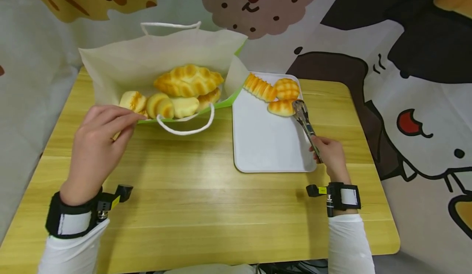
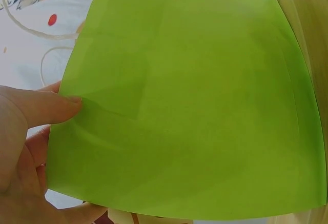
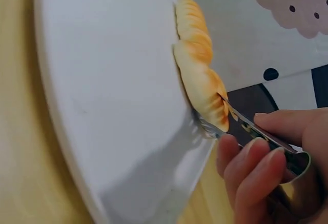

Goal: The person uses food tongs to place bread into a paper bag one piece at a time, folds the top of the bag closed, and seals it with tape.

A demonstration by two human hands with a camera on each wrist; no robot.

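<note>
My left hand (image 1: 101, 143) pinches the near rim of a green paper bag (image 2: 189, 101) at its left end. The bag gapes upward, and inside lie several breads, among them a large braided loaf (image 1: 189, 80) on top. Over the right part of a white tray (image 1: 271, 143), my right hand (image 1: 330, 153) grips metal tongs (image 1: 304, 118). The tongs' tips are at a smooth bun (image 1: 282, 107); in the right wrist view they straddle the end of a bread. Beside that bun on the tray are a ridged bread (image 1: 259, 87) and a round scored bun (image 1: 287, 89).
A wooden table (image 1: 206, 216) carries the bag and the tray, which stand side by side. One white rope handle (image 1: 188, 132) of the bag hangs over its near side; the other handle (image 1: 171, 25) stands up behind. A printed cartoon cloth (image 1: 416, 102) hangs along the back and right.
</note>
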